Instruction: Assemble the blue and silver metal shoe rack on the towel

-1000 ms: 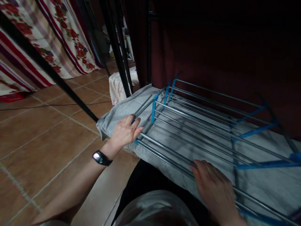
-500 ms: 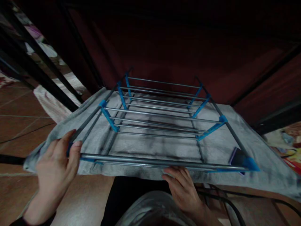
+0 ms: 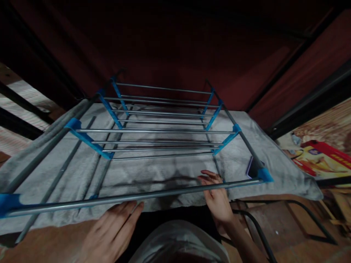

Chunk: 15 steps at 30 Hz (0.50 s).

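A shoe rack (image 3: 159, 130) of grey metal tubes with blue plastic joints lies on a grey cloth, its tiers running away from me. My left hand (image 3: 112, 228) is below the front tube, back of the hand upward, fingers stretched out with the tips at or just under the tube. It does not wrap around it. My right hand (image 3: 218, 202) reaches under the same tube farther right. Its fingers show beyond the tube, loosely bent and apart; whether they touch the metal I cannot tell.
The grey cloth (image 3: 161, 173) covers a low surface. A dark phone-like object (image 3: 251, 167) lies near the right front blue joint. A dark red panel (image 3: 164, 54) rises behind the rack. At right are a red and yellow package (image 3: 323, 160) and a black-framed chair (image 3: 285, 223).
My left hand has let go of the left front corner and moved right below the front tube. The view has shifted, and the rack's left front corner appears closer. My right hand reaches farther past the tube.
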Each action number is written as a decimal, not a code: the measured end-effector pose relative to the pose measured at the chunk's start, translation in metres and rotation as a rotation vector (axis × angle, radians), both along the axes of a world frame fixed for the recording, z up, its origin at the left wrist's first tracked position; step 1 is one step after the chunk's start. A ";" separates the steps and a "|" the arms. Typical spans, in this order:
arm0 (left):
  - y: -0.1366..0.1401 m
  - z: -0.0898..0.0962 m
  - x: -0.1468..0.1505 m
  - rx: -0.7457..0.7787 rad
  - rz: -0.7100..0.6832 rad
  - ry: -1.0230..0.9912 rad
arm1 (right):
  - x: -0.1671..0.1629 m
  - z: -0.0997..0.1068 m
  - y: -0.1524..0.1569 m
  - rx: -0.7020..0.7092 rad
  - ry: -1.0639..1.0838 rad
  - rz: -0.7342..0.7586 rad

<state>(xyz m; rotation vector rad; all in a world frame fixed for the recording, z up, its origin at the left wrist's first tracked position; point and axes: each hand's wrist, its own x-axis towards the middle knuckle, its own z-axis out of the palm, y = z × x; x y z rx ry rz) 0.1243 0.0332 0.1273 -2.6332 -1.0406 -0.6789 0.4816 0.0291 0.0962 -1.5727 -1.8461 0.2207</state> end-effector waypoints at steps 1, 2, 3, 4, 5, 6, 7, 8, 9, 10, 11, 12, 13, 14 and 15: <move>0.004 0.000 0.014 -0.020 -0.031 0.049 | -0.001 0.001 -0.002 -0.023 0.009 0.020; 0.009 0.000 0.026 -0.047 -0.040 0.085 | -0.002 0.001 -0.005 -0.058 0.024 0.041; 0.014 0.001 0.036 -0.087 -0.027 0.108 | -0.002 0.003 -0.009 -0.103 0.045 0.062; 0.020 0.001 0.044 -0.127 -0.013 0.118 | -0.002 0.005 -0.013 -0.158 0.072 0.088; 0.025 0.001 0.051 -0.177 0.006 0.121 | -0.001 0.008 -0.018 -0.222 0.105 0.126; 0.031 0.000 0.055 -0.241 0.021 0.123 | 0.001 0.013 -0.022 -0.291 0.145 0.176; 0.037 -0.001 0.059 -0.308 0.027 0.127 | 0.003 0.019 -0.027 -0.365 0.191 0.230; 0.043 -0.003 0.062 -0.369 0.026 0.128 | 0.006 0.026 -0.032 -0.442 0.240 0.283; 0.049 -0.006 0.064 -0.417 0.017 0.124 | 0.010 0.034 -0.036 -0.519 0.292 0.328; 0.054 -0.008 0.066 -0.457 0.006 0.126 | 0.014 0.043 -0.041 -0.592 0.348 0.364; 0.060 -0.010 0.068 -0.493 -0.005 0.136 | 0.019 0.052 -0.046 -0.662 0.402 0.393; 0.065 -0.012 0.070 -0.525 -0.015 0.151 | 0.026 0.061 -0.051 -0.726 0.454 0.426; 0.070 -0.013 0.072 -0.556 -0.023 0.167 | 0.033 0.069 -0.056 -0.779 0.505 0.466; 0.075 -0.013 0.075 -0.587 -0.033 0.181 | 0.041 0.076 -0.061 -0.812 0.555 0.515; 0.080 -0.013 0.078 -0.612 -0.043 0.188 | 0.050 0.081 -0.067 -0.825 0.602 0.565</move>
